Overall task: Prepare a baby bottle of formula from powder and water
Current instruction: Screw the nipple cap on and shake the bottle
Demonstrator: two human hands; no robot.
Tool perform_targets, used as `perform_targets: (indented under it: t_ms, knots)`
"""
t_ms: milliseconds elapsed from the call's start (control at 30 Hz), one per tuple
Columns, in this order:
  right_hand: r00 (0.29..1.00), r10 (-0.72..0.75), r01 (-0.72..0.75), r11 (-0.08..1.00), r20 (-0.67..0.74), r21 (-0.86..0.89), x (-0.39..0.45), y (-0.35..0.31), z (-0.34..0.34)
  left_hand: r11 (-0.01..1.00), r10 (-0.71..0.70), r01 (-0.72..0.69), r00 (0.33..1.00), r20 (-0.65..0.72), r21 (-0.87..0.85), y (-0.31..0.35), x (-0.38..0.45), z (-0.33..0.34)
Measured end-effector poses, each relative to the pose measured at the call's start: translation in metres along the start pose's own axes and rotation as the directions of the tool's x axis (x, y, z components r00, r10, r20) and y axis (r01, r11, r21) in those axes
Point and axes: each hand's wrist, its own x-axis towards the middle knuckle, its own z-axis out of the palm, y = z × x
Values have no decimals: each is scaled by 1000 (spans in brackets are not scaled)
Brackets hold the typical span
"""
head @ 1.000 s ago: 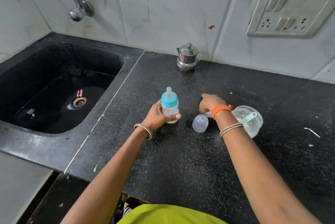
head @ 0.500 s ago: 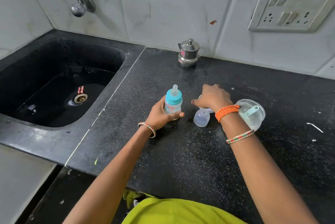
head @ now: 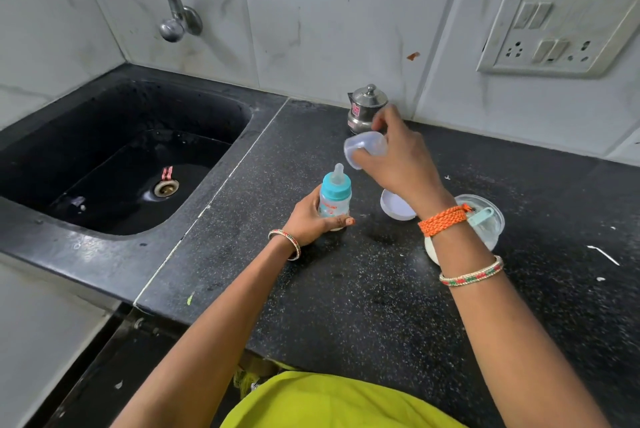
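Seen from above, a person in a yellow-green top (head: 332,403), cut off at the bottom edge, reaches both bare arms over a black speckled worktop (head: 363,306)

The left hand (head: 311,223) wraps its grip round the lower body of a small baby bottle (head: 334,200) standing upright on the worktop; thumb and fingers curl about it and hide most of its base. The bottle has a blue collar and a clear teat on top. Its contents cannot be made out

To the right, partly hidden behind the right wrist with its orange cord band (head: 445,219), sits a clear round tub (head: 485,219) with a pale blue scoop (head: 483,216) lying in it; what the tub holds is hard to tell. Just left of it a small white lid (head: 396,207) lies on the worktop, half covered by the wrist

The right hand (head: 398,157) is raised above the bottle, its grip pinching a clear dome cap (head: 363,150) tilted with its open side facing left and down. The cap is blurred and the fingers cover its far side

Farther back a small steel pot with a lid (head: 365,105) stands against the tiled wall, its lower part hidden by the right hand. At left lies a black sink (head: 69,219) with a drain (head: 166,187), and a steel tap (head: 166,5) above. A switch plate (head: 557,32) on the wall runs off the right edge
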Motion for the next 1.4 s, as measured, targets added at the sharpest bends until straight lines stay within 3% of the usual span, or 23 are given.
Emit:
perform_targets:
  t_ms: [133, 267, 367, 433, 567, 800, 1000, 1200, 1333, 1400]
  knots:
    - [981, -190, 190, 982, 41, -13, -13, -12, 19, 1000, -5, 5, 1000, -17, 10, 1, -1, 1]
    - [970, -222, 236, 958, 100, -162, -15, 0, 46, 999, 18, -17, 999, -36, 30, 4, -3, 1]
    - [964, -261, 254, 958, -46, -133, -21, 15, 69, 995, 56, -52, 997, -55, 82, 4, -4, 1]
    - [957, -259, 251, 965, -134, -74, -28, 29, 87, 992, 78, -71, 995, -63, 103, 1, -2, 2]
    - [966, -207, 217, 975, -156, 50, -34, 36, 113, 977, 133, -117, 988, -80, 176, -4, 0, 2]
    - [959, -98, 121, 990, -265, 71, -32, 30, 129, 970, 203, -187, 975, -94, 155, -5, -1, 6]
    - [971, -118, 121, 993, -206, 3, -36, 32, 128, 966, 212, -200, 976, -57, 163, -2, -6, 6]
    - [982, -138, 131, 990, -127, -60, -47, 44, 117, 943, 194, -180, 981, -22, 279, -7, -11, 2]
    - [995, -70, 72, 997, -67, 26, -45, 50, 110, 964, 142, -150, 988, 52, 220, -4, -8, -8]
    - [996, -47, 53, 995, -70, 83, -37, 48, 109, 988, 103, -115, 988, 116, 104, -4, -3, -13]
